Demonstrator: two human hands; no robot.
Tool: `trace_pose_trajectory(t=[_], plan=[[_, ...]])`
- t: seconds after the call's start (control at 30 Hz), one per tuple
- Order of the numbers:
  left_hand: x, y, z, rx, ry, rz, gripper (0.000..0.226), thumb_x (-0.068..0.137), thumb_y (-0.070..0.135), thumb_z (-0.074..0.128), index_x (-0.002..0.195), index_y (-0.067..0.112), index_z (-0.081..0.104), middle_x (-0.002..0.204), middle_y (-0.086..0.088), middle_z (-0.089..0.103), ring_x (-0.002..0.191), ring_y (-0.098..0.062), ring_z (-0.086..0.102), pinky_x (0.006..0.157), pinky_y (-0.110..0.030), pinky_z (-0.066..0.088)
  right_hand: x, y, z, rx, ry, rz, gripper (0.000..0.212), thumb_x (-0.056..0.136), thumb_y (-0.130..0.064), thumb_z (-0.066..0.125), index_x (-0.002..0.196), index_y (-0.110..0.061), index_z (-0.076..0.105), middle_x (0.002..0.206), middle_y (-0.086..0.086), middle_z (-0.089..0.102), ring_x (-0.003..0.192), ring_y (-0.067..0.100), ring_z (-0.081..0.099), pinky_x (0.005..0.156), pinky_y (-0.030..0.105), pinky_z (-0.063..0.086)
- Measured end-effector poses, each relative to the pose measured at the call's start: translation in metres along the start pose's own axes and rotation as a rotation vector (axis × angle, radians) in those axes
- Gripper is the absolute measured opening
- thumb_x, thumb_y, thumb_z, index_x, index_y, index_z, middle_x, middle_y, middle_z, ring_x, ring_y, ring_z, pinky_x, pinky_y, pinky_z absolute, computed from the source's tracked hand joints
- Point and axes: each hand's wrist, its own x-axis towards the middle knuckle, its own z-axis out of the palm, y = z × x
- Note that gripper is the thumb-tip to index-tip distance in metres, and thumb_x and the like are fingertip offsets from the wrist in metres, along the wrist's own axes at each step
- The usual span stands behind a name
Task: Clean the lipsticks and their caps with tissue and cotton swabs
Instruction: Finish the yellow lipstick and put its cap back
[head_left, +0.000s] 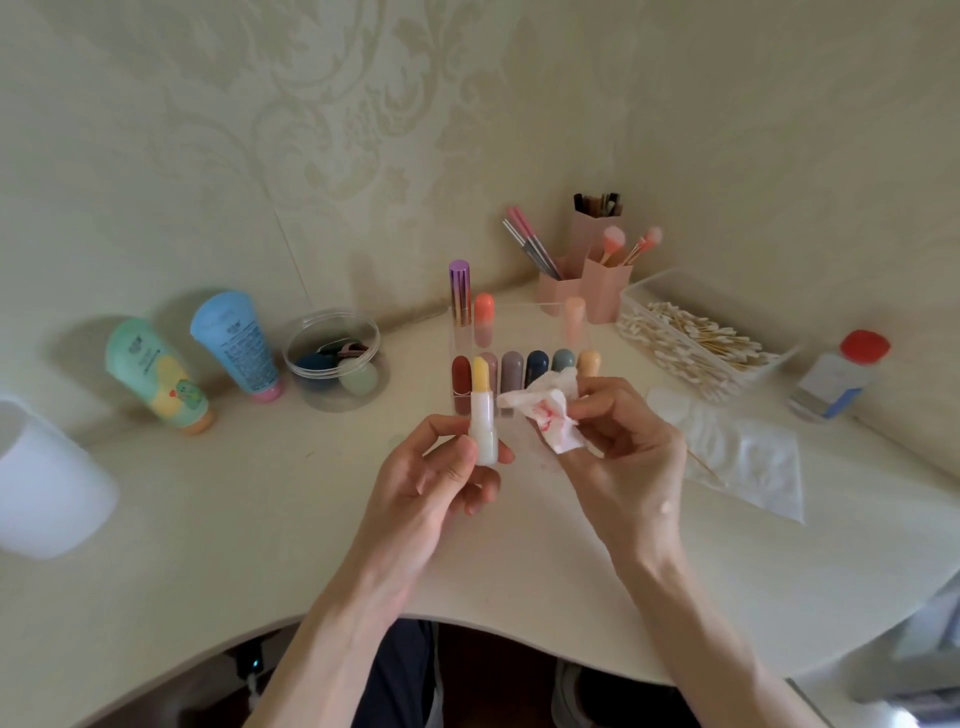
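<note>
My left hand (441, 467) grips an uncapped lipstick (483, 415) upright; it has a white tube and a pale yellow tip. Just right of it, my right hand (618, 431) pinches a crumpled white tissue (545, 410) stained red. The tissue sits beside the lipstick, a small gap apart. Behind both hands stands a clear acrylic organizer (519, 332) with several capped lipsticks in a row. A clear box of cotton swabs (696, 338) lies at the right.
Two tubes (156, 374) and a clear round jar (332, 358) stand at the left. Pink brush holders (592, 275) stand at the back. A red-capped bottle (836, 379) and a plastic bag of cotton pads (727, 447) lie right. A white cup (47, 483) stands far left.
</note>
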Motion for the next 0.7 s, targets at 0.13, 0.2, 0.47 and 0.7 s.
trace_pose_trajectory(t=[0.13, 0.2, 0.47, 0.7], plan=[[-0.001, 0.000, 0.001, -0.001, -0.017, 0.018, 0.043, 0.089, 0.041, 0.066, 0.109, 0.003, 0.061, 0.094, -0.013, 0.073, 0.067, -0.023, 0.054, 0.064, -0.025, 0.045, 0.000, 0.001, -0.002, -0.137, -0.011, -0.046, 0.021, 0.082, -0.016, 0.089, 0.075, -0.011, 0.069, 0.108, 0.002, 0.069, 0.087, 0.022, 0.071, 0.076, 0.027, 0.059], [-0.002, 0.001, 0.000, 0.000, -0.034, 0.027, 0.041, 0.091, 0.039, 0.065, 0.111, 0.003, 0.061, 0.094, -0.011, 0.073, 0.067, -0.023, 0.054, 0.064, -0.025, 0.045, -0.001, 0.003, -0.003, -0.216, -0.056, -0.081, 0.025, 0.081, -0.025, 0.085, 0.075, -0.009, 0.068, 0.108, -0.005, 0.070, 0.086, 0.019, 0.070, 0.073, 0.027, 0.057], [0.001, -0.002, -0.001, 0.041, -0.045, 0.051, 0.038, 0.098, 0.033, 0.060, 0.126, 0.008, 0.069, 0.092, -0.010, 0.069, 0.079, -0.022, 0.059, 0.068, -0.025, 0.047, -0.006, 0.000, 0.000, -0.185, -0.282, 0.072, 0.015, 0.086, -0.012, 0.086, 0.099, -0.012, 0.077, 0.095, -0.001, 0.078, 0.087, 0.022, 0.077, 0.081, 0.043, 0.064], [0.004, -0.004, -0.002, 0.010, 0.030, 0.041, 0.030, 0.102, 0.025, 0.064, 0.126, 0.008, 0.070, 0.101, -0.012, 0.075, 0.082, -0.020, 0.064, 0.065, -0.024, 0.047, -0.005, -0.009, 0.002, -0.003, -0.317, 0.227, 0.010, 0.093, -0.012, 0.079, 0.099, -0.004, 0.079, 0.100, 0.005, 0.080, 0.094, 0.019, 0.078, 0.087, 0.029, 0.059]])
